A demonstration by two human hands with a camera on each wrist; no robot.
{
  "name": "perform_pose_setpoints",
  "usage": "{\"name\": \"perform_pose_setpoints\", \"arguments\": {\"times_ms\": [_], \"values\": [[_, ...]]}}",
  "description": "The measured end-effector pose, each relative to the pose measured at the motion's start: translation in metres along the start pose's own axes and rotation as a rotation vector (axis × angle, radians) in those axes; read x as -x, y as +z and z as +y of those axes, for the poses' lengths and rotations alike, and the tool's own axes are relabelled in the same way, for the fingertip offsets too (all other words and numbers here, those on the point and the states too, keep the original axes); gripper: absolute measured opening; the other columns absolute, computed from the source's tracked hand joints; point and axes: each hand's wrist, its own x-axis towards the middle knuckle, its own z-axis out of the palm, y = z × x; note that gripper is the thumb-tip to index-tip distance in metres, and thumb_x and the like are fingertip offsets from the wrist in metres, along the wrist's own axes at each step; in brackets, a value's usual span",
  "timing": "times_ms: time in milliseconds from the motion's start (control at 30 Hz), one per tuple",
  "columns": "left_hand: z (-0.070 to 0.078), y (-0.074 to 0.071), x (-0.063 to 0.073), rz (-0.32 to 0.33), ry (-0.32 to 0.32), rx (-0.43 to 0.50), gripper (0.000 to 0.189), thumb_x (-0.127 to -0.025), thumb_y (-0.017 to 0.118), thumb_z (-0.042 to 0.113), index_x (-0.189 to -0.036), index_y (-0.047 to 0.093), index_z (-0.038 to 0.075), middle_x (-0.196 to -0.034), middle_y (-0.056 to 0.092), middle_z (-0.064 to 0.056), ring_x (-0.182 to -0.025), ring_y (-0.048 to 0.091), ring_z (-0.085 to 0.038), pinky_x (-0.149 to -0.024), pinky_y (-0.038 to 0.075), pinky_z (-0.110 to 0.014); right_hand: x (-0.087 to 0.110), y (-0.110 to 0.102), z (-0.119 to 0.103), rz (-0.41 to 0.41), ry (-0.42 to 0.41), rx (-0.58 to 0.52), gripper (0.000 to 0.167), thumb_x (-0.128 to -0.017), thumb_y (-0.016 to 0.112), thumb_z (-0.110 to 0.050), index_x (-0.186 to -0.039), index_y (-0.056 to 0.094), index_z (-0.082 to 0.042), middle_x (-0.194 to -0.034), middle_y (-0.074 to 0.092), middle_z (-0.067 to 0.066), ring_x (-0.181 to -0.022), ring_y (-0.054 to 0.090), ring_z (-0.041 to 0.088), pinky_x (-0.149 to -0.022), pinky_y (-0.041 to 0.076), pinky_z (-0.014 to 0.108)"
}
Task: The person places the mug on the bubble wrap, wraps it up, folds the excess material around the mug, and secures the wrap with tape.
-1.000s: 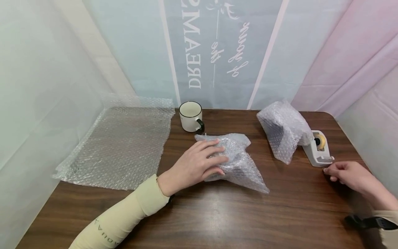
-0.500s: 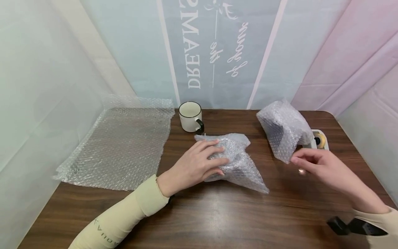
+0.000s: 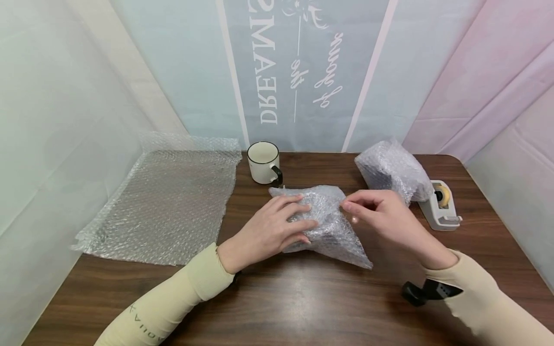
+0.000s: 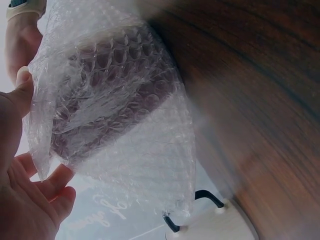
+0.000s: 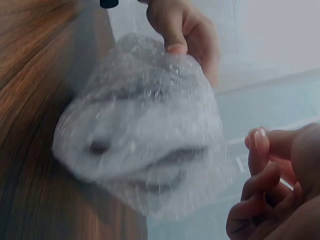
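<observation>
On the wooden table lies a bubble-wrapped bundle (image 3: pixel 331 226), its wrap folded over a thing that shows only as pale and dark patches. My left hand (image 3: pixel 270 228) rests on top of it with spread fingers, pressing the wrap down; the left wrist view has the thumb (image 4: pixel 24 87) and fingertips against the bubble wrap (image 4: pixel 115 100). At the bundle's right edge is my right hand (image 3: pixel 385 218), thumb and forefinger pinched together. They seem to hold a small piece of tape, too clear to make out well. In the right wrist view these fingertips (image 5: pixel 257 137) stand beside the bundle.
A white mug (image 3: pixel 263 162) with black rim and handle stands behind the bundle. A flat bubble wrap sheet (image 3: pixel 169 202) covers the left side. At the back right, another wrapped bundle (image 3: pixel 391 168) sits against a white tape dispenser (image 3: pixel 442 216). Fabric walls enclose the table.
My right hand has moved left from the tape dispenser's front to the right edge of the middle bundle, fingers still pinched. My left hand has stayed on the bundle.
</observation>
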Motion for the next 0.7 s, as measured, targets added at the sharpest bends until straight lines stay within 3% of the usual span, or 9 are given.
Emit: {"name": "perform_pose_setpoints", "arguments": {"times_ms": [233, 500, 700], "values": [[0.001, 0.000, 0.001, -0.012, 0.004, -0.013, 0.034, -0.095, 0.064, 0.044, -0.121, 0.072, 0.024, -0.128, 0.063, -0.007, -0.132, 0.048, -0.032, -0.113, 0.033, -0.041, -0.011, 0.012, -0.014, -0.021, 0.044, 0.004, 0.013, -0.096, 0.068, -0.026, -0.098, 0.077, -0.016, -0.065, 0.064, -0.006, -0.059, 0.060, 0.016, -0.051, 0.045, 0.027], [0.001, 0.001, 0.001, -0.020, -0.015, -0.002, 0.034, -0.095, 0.064, 0.044, -0.122, 0.072, 0.025, -0.128, 0.064, -0.007, -0.133, 0.047, -0.032, -0.113, 0.034, -0.042, -0.020, 0.018, -0.018, -0.183, 0.087, 0.093, 0.030, -0.097, 0.068, -0.025, -0.124, 0.066, -0.015, -0.063, 0.062, -0.008, -0.058, 0.060, 0.012, -0.049, 0.046, 0.030], [0.001, 0.000, 0.000, -0.028, -0.018, 0.001, 0.034, -0.096, 0.062, 0.045, -0.123, 0.071, 0.025, -0.128, 0.063, -0.006, -0.134, 0.046, -0.032, -0.113, 0.033, -0.041, -0.029, 0.020, -0.025, -0.232, 0.175, 0.161, 0.024, -0.096, 0.068, -0.022, -0.117, 0.063, -0.011, -0.061, 0.061, -0.005, -0.051, 0.055, 0.016, -0.047, 0.044, 0.033]]}}
